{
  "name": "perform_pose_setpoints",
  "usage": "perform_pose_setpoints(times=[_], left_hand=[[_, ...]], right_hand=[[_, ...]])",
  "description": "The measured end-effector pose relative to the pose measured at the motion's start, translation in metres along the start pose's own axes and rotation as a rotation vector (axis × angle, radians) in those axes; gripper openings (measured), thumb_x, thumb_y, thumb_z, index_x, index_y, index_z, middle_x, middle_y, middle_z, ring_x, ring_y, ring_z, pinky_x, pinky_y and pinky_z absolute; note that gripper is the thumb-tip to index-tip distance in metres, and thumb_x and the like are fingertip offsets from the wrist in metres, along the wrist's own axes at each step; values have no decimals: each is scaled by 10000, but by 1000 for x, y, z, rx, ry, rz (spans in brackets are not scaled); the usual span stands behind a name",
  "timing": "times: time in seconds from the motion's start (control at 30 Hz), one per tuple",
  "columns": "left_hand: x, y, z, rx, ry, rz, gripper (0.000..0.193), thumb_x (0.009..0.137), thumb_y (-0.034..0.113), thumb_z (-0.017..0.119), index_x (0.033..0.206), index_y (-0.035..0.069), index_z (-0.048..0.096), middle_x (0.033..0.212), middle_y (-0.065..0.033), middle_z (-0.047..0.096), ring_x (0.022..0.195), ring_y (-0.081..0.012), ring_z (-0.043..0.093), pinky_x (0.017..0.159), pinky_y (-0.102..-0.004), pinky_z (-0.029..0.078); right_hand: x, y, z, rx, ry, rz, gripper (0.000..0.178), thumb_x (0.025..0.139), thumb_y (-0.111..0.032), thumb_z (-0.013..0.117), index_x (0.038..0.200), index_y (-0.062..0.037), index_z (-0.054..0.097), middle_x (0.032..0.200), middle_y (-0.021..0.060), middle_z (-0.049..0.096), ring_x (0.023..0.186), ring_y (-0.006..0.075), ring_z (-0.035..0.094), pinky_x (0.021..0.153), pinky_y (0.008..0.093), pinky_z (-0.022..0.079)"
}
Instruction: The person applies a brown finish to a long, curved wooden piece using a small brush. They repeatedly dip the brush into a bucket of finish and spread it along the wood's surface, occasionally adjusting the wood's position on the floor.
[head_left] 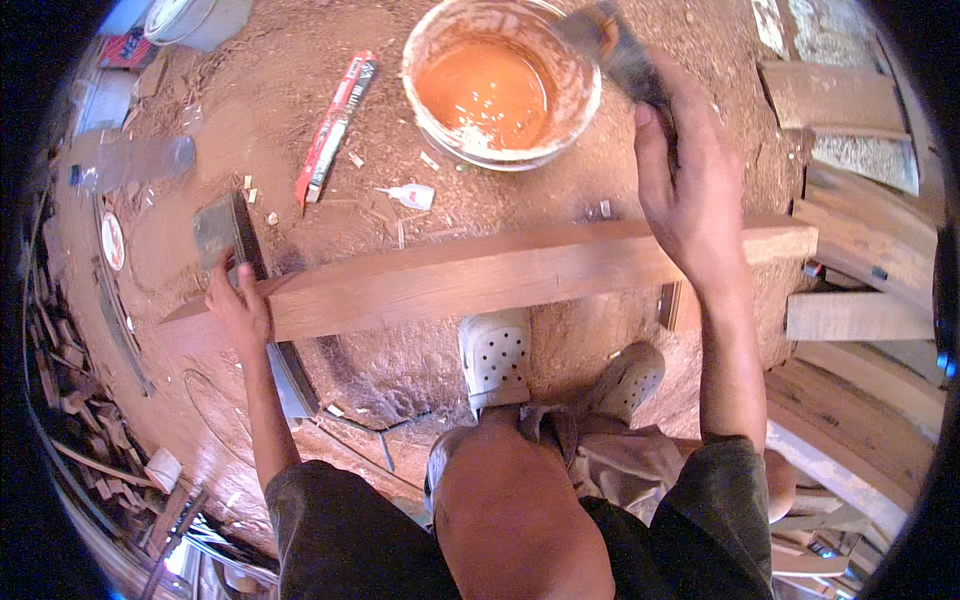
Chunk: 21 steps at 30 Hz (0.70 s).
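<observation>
A long wooden beam (480, 280) lies crosswise in front of me, its left end resting over a dark block (250, 235). My left hand (240, 305) grips the beam near that end, fingers curled over its far edge. My right hand (695, 185) is closed around a wide, dark paintbrush (610, 50), somewhat blurred. The brush's head is at the right rim of a white bucket (425, 120) of orange-brown liquid (480, 95); I cannot tell whether they touch.
A red-and-white narrow box (335, 130) and a small white bottle (412, 196) lie on the dusty ground. Planks (870, 230) are stacked at right, wood scraps (95, 420) at left. A clear plastic bottle (135, 163) and a pale bucket (200, 22) stand far left. My shoes (495, 355) are behind the beam.
</observation>
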<state>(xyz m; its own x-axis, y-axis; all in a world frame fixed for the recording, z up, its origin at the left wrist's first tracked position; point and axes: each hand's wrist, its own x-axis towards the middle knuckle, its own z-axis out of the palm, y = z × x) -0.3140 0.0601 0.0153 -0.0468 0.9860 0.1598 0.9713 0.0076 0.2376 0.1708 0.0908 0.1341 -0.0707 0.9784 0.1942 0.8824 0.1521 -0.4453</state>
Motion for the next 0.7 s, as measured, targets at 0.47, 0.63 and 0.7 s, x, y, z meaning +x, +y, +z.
perform_pose_setpoints(times=[0.47, 0.63, 0.7], left_hand=[[5, -10, 3, -24, -141, -59, 380, 1031, 360, 452, 1184, 42, 595, 1175, -145, 636, 1128, -319, 582, 1056, -442, 303], [6, -3, -2, -59, -139, -85, 381, 1029, 365, 458, 1172, 46, 613, 1139, -152, 659, 1109, -319, 581, 1044, -451, 320], [7, -1, -1, -69, -129, -113, 372, 1025, 359, 470, 1165, 49, 622, 1123, -154, 669, 1096, -325, 580, 1039, -441, 329]], right_hand=[[78, -1, 38, -347, -621, -61, 330, 919, -151, 565, 1237, -111, 641, 1074, 161, 702, 986, 379, 673, 827, 488, 537], [101, -22, 110, -470, -779, -253, 271, 920, -168, 527, 1080, -74, 724, 1069, 164, 722, 1004, 350, 698, 854, 460, 560], [103, -23, 120, -454, -821, -242, 264, 910, -144, 534, 1046, -59, 744, 1085, 170, 725, 1018, 340, 706, 853, 450, 568]])
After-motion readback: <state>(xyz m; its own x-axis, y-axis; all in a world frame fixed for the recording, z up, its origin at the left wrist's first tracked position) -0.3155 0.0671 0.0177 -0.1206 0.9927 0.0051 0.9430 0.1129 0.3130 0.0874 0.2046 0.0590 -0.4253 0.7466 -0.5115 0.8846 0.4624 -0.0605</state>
